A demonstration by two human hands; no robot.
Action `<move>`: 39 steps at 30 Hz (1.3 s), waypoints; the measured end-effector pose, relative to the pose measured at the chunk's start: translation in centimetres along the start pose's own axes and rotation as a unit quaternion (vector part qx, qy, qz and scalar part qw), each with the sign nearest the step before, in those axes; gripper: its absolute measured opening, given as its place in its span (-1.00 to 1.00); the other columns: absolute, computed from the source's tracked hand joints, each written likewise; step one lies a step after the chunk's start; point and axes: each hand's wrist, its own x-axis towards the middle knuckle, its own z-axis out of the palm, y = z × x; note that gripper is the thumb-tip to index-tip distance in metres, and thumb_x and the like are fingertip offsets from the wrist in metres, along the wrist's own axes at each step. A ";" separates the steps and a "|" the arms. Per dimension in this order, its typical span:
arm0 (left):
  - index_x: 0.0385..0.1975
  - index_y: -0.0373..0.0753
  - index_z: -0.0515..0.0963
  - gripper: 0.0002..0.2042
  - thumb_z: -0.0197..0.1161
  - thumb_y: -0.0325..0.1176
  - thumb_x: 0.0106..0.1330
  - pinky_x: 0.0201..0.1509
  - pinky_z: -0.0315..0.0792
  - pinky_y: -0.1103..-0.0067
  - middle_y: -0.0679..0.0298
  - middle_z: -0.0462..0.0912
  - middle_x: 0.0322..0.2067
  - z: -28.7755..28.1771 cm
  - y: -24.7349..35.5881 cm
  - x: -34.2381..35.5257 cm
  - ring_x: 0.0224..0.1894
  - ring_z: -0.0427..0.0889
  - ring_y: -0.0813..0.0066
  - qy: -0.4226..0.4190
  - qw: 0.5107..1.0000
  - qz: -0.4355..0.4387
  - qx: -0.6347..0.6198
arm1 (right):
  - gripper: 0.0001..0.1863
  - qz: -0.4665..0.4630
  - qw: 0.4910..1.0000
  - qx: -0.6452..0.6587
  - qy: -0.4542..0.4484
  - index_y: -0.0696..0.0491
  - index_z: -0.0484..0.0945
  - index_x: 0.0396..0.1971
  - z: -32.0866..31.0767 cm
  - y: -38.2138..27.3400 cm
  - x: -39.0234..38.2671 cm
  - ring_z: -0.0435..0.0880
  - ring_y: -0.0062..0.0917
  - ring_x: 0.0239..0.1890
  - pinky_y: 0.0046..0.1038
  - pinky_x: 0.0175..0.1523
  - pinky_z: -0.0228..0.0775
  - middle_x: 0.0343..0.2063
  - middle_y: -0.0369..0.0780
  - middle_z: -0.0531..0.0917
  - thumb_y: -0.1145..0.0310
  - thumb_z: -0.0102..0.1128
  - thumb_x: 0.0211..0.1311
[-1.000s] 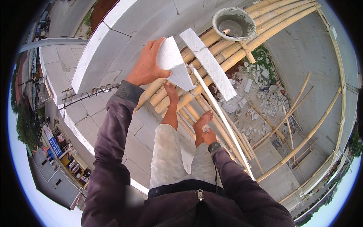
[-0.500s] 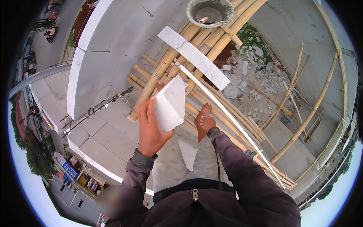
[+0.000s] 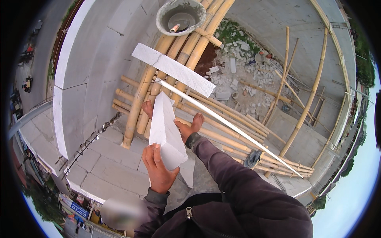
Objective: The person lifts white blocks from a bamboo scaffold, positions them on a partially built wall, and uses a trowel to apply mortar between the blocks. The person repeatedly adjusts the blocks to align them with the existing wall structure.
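My left hand [image 3: 158, 166] grips the near end of a long, tapered white block [image 3: 164, 133] of lightweight concrete, thumb on one side and fingers curled over the other. My right hand [image 3: 183, 131] holds the same block from its right side, farther along, its fingers partly hidden. My bare right foot [image 3: 197, 121] is just beyond that hand on the bamboo planking [image 3: 129, 131]. Above the block, a flat white slab [image 3: 186, 73] lies across the poles, and a long white strip [image 3: 218, 115] runs diagonally down to the right.
A mortar bucket [image 3: 166, 18] rests on the upper poles. A grey block wall [image 3: 83, 71] rises at left, with steel bars [image 3: 91, 141] along a ledge. Below lies rubble [image 3: 226, 83]; upright bamboo poles [image 3: 313, 87] stand at right. A road [image 3: 29, 59] shows far below.
My left hand has lowered the block toward me and turned it lengthwise. My right hand has left the area of my foot and taken hold of the block. The view has shifted.
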 end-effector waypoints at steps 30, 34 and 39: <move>0.40 -0.29 0.18 -0.16 -0.11 0.35 0.39 0.33 0.20 0.24 0.10 0.32 0.27 5.2 -1.4 0.8 0.32 0.26 0.18 -0.133 0.773 -0.407 -0.467 | -0.34 -0.105 0.989 -0.046 -0.095 0.06 0.52 -0.03 -1.2 -3.0 -7.4 0.58 -0.46 -0.26 -0.46 -0.14 0.45 -0.25 -0.19 0.58 -0.23 0.16 0.12; 0.44 -0.34 0.10 0.03 -0.07 0.51 0.24 0.29 0.24 0.08 -0.10 0.31 0.28 5.5 -2.0 0.5 0.28 0.33 -0.03 -0.219 0.668 -0.502 -0.503 | -0.38 -0.118 0.985 -0.044 -0.120 0.03 0.42 -0.02 -1.7 -2.4 -9.4 0.58 -0.47 -0.24 -0.44 -0.11 0.46 -0.22 -0.19 0.54 -0.20 0.13 0.16; 0.41 -0.31 0.16 -0.03 -0.03 0.46 0.26 0.23 0.32 0.14 -0.03 0.38 0.23 6.3 -3.7 2.3 0.22 0.41 0.03 -0.236 0.642 -0.482 -0.547 | -0.32 -0.163 0.982 -0.054 -0.077 0.05 0.32 0.11 -1.1 -1.2 -12.2 0.55 -0.39 -0.09 -0.39 0.02 0.46 -0.14 -0.14 0.49 -0.17 0.10 0.17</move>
